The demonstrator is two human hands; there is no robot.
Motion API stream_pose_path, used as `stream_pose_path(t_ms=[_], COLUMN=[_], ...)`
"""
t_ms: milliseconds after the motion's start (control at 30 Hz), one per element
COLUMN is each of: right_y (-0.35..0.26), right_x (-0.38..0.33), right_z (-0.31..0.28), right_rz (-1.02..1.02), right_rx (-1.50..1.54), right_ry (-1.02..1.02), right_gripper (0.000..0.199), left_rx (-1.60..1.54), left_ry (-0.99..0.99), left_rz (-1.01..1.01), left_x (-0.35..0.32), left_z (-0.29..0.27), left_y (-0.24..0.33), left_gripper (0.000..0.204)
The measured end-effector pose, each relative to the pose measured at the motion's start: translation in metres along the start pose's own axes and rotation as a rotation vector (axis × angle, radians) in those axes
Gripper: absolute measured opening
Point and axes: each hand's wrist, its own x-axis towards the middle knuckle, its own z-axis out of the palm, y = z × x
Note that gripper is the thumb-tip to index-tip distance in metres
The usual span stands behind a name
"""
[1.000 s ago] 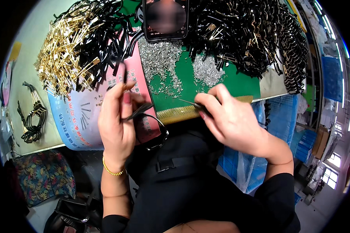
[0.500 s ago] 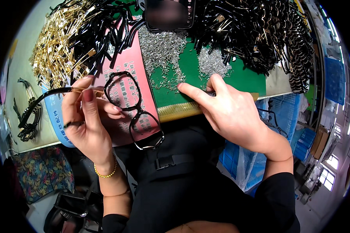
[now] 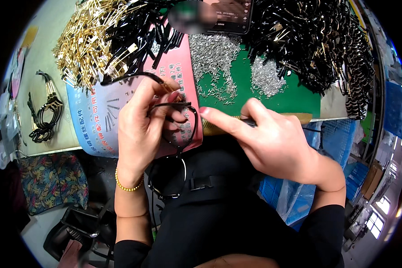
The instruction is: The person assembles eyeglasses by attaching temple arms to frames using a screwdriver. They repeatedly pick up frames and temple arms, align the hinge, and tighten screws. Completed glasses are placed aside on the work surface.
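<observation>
My left hand (image 3: 140,125) is closed, its thumb and fingers pinching a black eyeglass frame (image 3: 183,154) near one hinge corner. Below the fingers the frame hangs over my lap, its rims seen at a slant. A dark temple arm (image 3: 129,76) with a gold-brown end runs up and left from the pinch. My right hand (image 3: 277,138) has its index finger stretched toward the frame's upper corner, the tip close to it. Its other fingers curl round a small dark thing, mostly hidden in the palm. Whether the fingertip carries a screw is too small to tell.
Silvery screws (image 3: 214,62) lie heaped on the green mat (image 3: 299,94), beside a smaller pile (image 3: 265,78). Gold-ended temple arms (image 3: 87,40) and black ones (image 3: 295,40) are piled behind. A phone (image 3: 230,15) stands at the back. Several frames (image 3: 49,111) lie stacked at left.
My left hand has moved right with the eyeglass frame and turned it. The frame's upper corner is now close to my right fingertip, which has drawn back from the screws.
</observation>
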Motion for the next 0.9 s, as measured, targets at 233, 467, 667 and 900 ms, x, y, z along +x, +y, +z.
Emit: stream_pose_path(t_ms=[233, 467, 667, 900], right_y=[0.002, 0.004, 0.002, 0.004], right_x=[0.021, 0.025, 0.026, 0.026], right_z=[0.004, 0.006, 0.005, 0.009], right_rz=[-0.104, -0.1, -0.095, -0.115], right_rx=[-0.052, -0.039, -0.047, -0.031], right_ry=[-0.05, -0.07, -0.07, -0.035], right_gripper=[0.06, 0.056, 0.056, 0.058], left_rx=[0.005, 0.125, 0.296, 0.538], left_ry=[-0.016, -0.057, -0.029, 0.044], left_rz=[0.055, 0.11, 0.432, 0.49], left_x=[0.0, -0.001, 0.003, 0.002], left_z=[-0.005, -0.004, -0.001, 0.006], left_y=[-0.006, -0.005, -0.011, -0.009], left_gripper=[0.016, 0.034, 0.037, 0.031])
